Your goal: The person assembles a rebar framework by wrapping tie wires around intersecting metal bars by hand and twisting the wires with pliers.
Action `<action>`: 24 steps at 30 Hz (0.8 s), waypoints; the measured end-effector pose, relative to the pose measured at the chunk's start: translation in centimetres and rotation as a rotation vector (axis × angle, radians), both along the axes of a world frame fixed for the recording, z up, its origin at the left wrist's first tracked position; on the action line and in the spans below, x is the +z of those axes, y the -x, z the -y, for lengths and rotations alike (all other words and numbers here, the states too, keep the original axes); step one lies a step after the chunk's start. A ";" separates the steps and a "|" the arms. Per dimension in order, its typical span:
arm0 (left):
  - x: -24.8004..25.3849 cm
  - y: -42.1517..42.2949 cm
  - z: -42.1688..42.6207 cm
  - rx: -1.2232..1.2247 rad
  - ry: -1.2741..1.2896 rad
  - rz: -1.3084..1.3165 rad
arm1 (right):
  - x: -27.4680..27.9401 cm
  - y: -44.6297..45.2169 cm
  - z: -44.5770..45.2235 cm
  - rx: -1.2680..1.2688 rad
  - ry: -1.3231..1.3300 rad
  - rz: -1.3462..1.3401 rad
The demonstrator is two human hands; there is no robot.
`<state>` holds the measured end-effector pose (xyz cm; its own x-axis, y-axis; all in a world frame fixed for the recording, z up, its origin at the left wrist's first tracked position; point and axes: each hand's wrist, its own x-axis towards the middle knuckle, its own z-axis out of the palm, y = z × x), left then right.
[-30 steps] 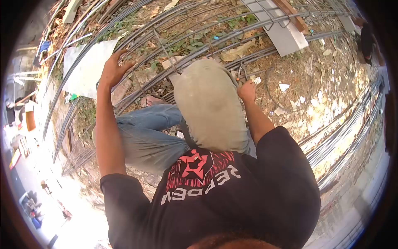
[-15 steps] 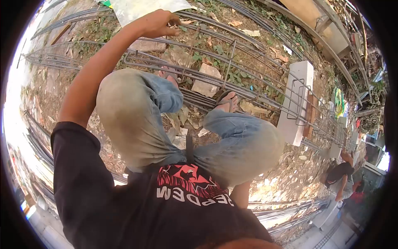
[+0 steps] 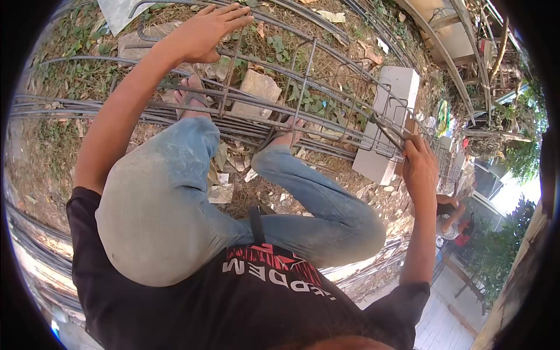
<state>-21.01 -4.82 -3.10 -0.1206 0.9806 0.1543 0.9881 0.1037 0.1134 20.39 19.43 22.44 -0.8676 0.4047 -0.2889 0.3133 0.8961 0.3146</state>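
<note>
A long rebar cage [image 3: 306, 79] of dark bars and bent stirrups runs across in front of my knees. My left hand [image 3: 207, 29] is over its upper left end, fingers stretched out and thumb apart; it appears to rest on the top bar. At the right, my right hand [image 3: 419, 156] is closed around the handles of a dark tool that looks like pincers [image 3: 386, 131]. The tool's head points up and left, over the stirrups near a white block [image 3: 373, 165]. Whether its jaws touch a bar, I cannot tell.
My sandalled feet stand among the bars, beside a broken stone block [image 3: 256, 93]. More loose rebar [image 3: 58, 105] lies on the left. Timber boards [image 3: 446, 55] stand at upper right. Another person [image 3: 448, 219] is farther off at the right.
My right hand has come up into view at the right with the tool. My left hand has moved slightly left and up, its fingers now straighter. The view has shifted.
</note>
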 end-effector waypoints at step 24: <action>1.6 -4.7 4.0 0.266 -0.161 0.380 | -5.3 17.7 1.9 0.339 -0.158 0.469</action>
<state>-16.32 -8.81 -1.53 -0.4406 0.8756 0.1980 0.8154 0.2982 0.4961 2.73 17.52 17.12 -0.7501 0.1967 -0.6314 -0.1866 0.8530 0.4874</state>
